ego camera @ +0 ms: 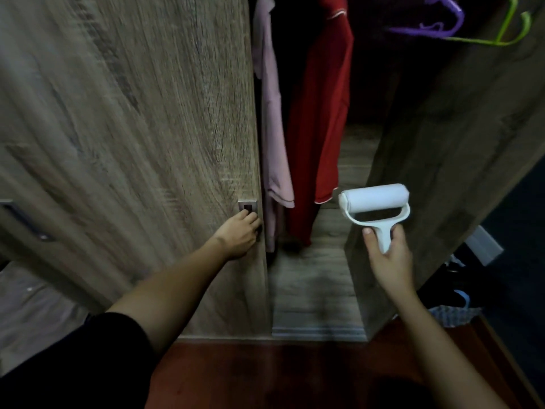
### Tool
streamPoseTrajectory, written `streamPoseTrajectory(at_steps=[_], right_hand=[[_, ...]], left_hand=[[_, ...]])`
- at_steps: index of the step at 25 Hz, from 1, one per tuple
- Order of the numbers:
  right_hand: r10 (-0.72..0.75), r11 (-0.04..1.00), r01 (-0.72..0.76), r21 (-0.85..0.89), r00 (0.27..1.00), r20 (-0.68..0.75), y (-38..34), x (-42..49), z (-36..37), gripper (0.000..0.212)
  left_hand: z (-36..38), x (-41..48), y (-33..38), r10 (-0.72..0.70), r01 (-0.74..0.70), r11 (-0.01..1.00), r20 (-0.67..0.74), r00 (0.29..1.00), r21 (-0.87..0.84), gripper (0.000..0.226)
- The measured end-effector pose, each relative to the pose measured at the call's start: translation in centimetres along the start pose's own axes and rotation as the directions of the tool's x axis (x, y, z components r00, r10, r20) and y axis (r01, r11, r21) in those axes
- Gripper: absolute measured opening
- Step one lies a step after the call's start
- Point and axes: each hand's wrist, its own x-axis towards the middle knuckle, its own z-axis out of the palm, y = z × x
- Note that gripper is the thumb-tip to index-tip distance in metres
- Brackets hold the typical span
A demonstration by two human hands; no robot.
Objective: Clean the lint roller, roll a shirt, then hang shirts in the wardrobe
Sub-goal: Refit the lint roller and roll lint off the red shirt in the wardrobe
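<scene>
Wardrobe [442, 172] stands part open | sliding door [132, 143] blurred, probably mid-slide | red shirt [318, 113], pink shirt [272, 128] hang inside | left hand [240, 236] fingers hooked in door handle [249, 207] for access | right hand [389, 255] closed around lint roller [374, 202] handle, held clear.

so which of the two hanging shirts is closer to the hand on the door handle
The pale pink shirt, hanging right beside the wooden door edge by the left hand; the red shirt hangs further right, nearer the white lint roller.

You faced a wood-grain wardrobe [442, 137] in dim light, its door [132, 113] spreading left of and above your left hand [240, 233] gripping the door pull [249, 205]. Below that grip ran a dark red-brown floor [265, 376]; right of it, the wardrobe's inside lay in shadow.
</scene>
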Motion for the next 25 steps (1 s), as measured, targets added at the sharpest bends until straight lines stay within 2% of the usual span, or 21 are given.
streamPoseTrajectory(at_steps=[4, 10, 12, 16, 20, 23, 25], right_hand=[[0.000, 1.000, 0.000, -0.002, 1.000, 0.025, -0.8, -1.3, 0.8, 0.021], [-0.010, 1.000, 0.010, -0.020, 1.000, 0.000, -1.2, -0.8, 0.0, 0.020], [-0.047, 0.999, 0.049, -0.015, 0.996, 0.073, -2.7, -2.1, 2.8, 0.021], [-0.057, 0.998, 0.058, -0.008, 0.996, 0.065, -2.6, -2.0, 2.8, 0.019], [-0.067, 0.998, 0.065, 0.024, 0.996, 0.064, -2.9, -1.8, 2.8, 0.019], [-0.061, 0.998, 0.060, 0.021, 0.997, 0.044, -2.8, -1.2, 2.4, 0.017], [-0.047, 0.999, 0.047, 0.015, 0.999, 0.024, -2.6, -0.6, 1.9, 0.018]], left_hand=[[2.8, -2.1, -0.7, -0.068, 0.067, 0.997, -0.036, 0.997, -0.043, 0.040], [2.7, -2.6, -2.0, -0.143, 0.144, 0.988, 0.038, 0.989, -0.049, 0.042], [4.9, -6.5, -3.3, -0.180, 0.186, 0.981, 0.102, 0.978, -0.048, 0.043], [5.3, -7.0, -3.1, -0.160, 0.163, 0.987, 0.164, 0.973, -0.003, 0.043], [4.8, -6.9, -3.5, -0.156, 0.168, 0.984, 0.185, 0.970, -0.052, 0.042], [2.4, -5.9, -3.1, -0.161, 0.171, 0.956, 0.061, 0.985, -0.240, 0.038], [0.3, -4.6, -2.9, -0.192, 0.131, 0.947, -0.193, 0.962, -0.292, 0.033]])
